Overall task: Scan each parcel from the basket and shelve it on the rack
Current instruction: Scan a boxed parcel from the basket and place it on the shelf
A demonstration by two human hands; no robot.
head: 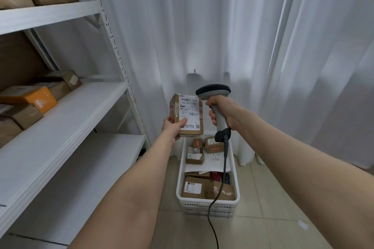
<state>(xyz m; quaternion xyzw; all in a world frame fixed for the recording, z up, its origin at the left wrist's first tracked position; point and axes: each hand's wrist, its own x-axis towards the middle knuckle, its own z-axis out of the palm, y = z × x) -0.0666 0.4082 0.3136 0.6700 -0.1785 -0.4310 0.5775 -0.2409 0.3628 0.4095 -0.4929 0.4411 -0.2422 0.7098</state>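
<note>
Grips a small cardboard parcel (187,115) in the left hand (172,127) at centre frame, thumb pressed on the lower part of the label (189,112), fingers curled behind, printed face turned up and toward the reader, probably to leave the top barcode uncovered. Wraps the right hand (221,114) round the grey handle of the scanner (214,92), just right of the parcel, head leaning over the label's upper edge, near but apart from it. Looks like the scanning step itself, though with no beam line visible on the paper. Lets the black cable (225,159) hang from the handle down across the white basket (179,188) on the floor at lower centre, right beneath both hands, holding several more brown boxes and white mailers, so much left to do. Reads "602-602-12-815" under the top barcode and "602-12" lower down, with a QR code at the label's lower right; smaller print too fine to make out. Offers bare room on the rack (66,111) at left of frame, beside boxes lying there, one an orange-taped box (40,100).
</note>
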